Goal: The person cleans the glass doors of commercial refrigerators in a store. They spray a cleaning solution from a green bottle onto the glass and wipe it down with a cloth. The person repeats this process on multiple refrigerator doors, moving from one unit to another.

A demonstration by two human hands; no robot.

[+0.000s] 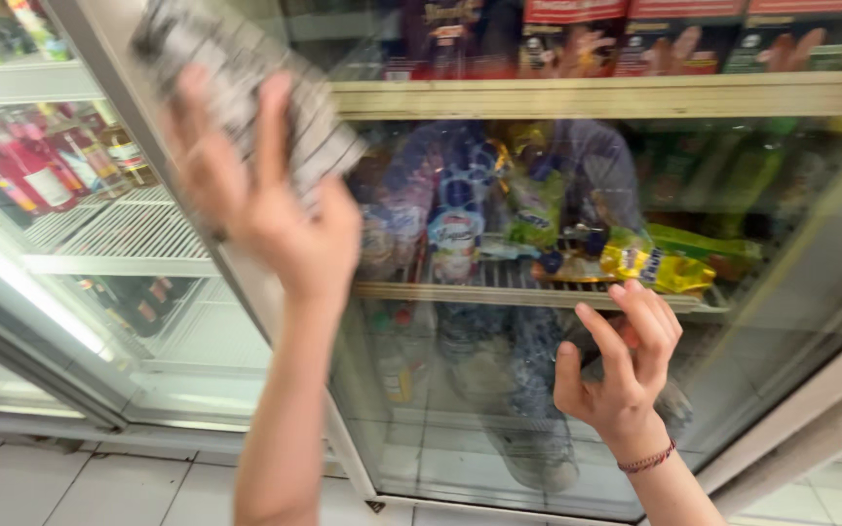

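Glass door [499, 390] of the drinks cooler took up most of what I could see, closed, with the reflection of a standing person faint in its lower half. Behind the glass ran a pale shelf edge [616, 95] high up, dark cartons lined above it, and below that a wire shelf [499, 278] crowded with bottles and bright packets, a yellow packet [655, 265] lying on its right part. To the left stood a second cooler door [109, 234], with red-capped bottles [26, 166] on a white wire rack behind it. Pale floor tiles [99, 482] ran along the bottom.

Left hand [265, 195] was raised high against the frame between the two doors, fingers clamped around a grey patterned pack [246, 88]; the pack was blurred, so I couldn't tell what it was. Right hand [621, 365] was lower, fingers apart and bent, fingertips [635, 297] at the glass just under the wire shelf's front edge, holding nothing. A thin red braided bracelet [647, 458] sat on that wrist.
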